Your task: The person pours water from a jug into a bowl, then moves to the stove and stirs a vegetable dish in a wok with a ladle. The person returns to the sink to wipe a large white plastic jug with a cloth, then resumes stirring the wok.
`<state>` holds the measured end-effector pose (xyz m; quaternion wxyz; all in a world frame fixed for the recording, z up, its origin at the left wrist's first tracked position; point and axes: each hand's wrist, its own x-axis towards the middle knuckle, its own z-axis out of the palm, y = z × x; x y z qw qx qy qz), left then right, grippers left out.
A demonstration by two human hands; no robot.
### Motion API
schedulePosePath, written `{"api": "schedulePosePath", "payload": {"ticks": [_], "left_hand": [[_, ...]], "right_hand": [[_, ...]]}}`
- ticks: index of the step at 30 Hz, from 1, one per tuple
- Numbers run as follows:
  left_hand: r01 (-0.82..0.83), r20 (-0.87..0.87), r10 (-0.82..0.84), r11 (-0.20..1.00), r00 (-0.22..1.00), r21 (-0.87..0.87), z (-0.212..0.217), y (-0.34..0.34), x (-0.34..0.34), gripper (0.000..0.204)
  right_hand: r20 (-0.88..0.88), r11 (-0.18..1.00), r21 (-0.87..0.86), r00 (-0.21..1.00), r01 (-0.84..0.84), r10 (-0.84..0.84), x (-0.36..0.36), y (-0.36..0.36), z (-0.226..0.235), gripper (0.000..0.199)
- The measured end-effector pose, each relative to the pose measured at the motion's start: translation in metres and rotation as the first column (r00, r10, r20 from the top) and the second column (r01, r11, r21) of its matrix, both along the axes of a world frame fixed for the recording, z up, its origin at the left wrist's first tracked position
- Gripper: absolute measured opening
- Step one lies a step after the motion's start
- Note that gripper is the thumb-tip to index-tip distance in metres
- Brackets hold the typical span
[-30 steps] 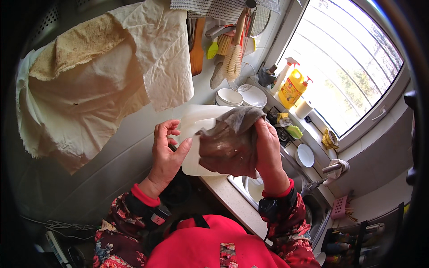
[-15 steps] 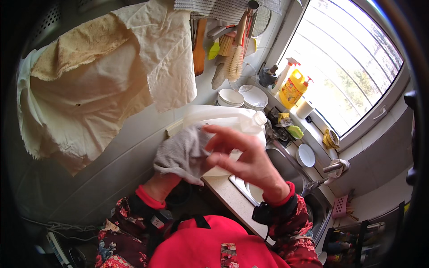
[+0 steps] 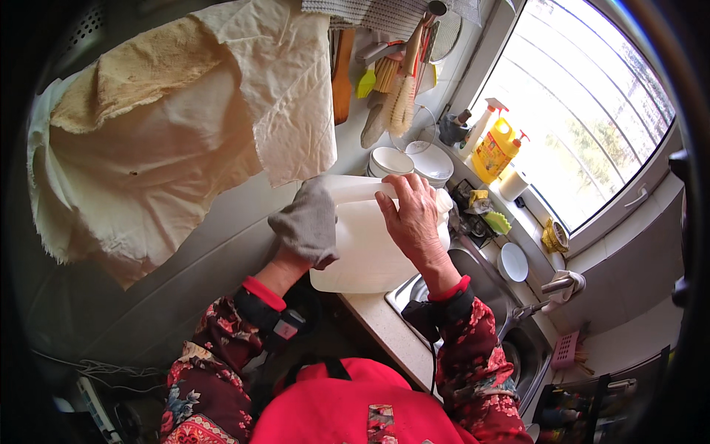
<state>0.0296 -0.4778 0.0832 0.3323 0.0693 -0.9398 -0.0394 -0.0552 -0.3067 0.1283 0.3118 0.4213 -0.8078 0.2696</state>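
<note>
Hanging at left: large pale cloth [image 3: 177, 163], a brownish piece over its top. Window [image 3: 592, 103], far right, barred outside. Sink [image 3: 473, 272], steel, right, partly behind the right forearm. Jug [image 3: 366, 255], translucent white, between the hands and left of the sink, blocking part of what lies beyond; whether it rests on the counter [image 3: 373, 318], cannot tell. Grey cloth [image 3: 305, 222], covering the left hand [image 3: 287, 268] at the jug's left end; finger spread hidden. Right hand [image 3: 416, 218], narrow, curled about the jug's handle. Yellow pump bottle [image 3: 494, 154], far right on the sill; its coloured label is too small to read. White bowls [image 3: 390, 160], stacked, far. Pink basket [image 3: 566, 351], right. Bristle brush [image 3: 402, 107], far, hanging.
</note>
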Motion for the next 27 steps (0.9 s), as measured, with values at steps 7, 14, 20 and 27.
{"api": "schedulePosePath", "payload": {"ticks": [7,14,20,27], "left_hand": [[0.447,-0.063,-0.443,0.880,0.894,0.161,-0.006,-0.039,-0.033,0.027],[0.617,-0.075,-0.618,0.786,0.783,-0.030,0.048,-0.004,-0.030,0.041],[0.606,-0.378,-0.529,0.788,0.760,0.114,0.001,-0.038,-0.018,0.042],[0.355,-0.203,-0.304,0.886,0.931,0.298,-0.060,-0.029,0.004,0.063]], "right_hand": [[-0.037,1.000,-0.011,0.999,0.029,-0.030,0.004,-0.004,-0.001,0.025],[-0.075,0.999,-0.020,0.997,0.029,-0.031,0.008,0.000,-0.003,0.030],[-0.047,1.000,-0.002,0.999,0.020,-0.020,0.011,0.000,0.001,0.027],[-0.061,1.000,0.004,0.998,0.012,-0.011,0.006,-0.008,0.004,0.028]]}}
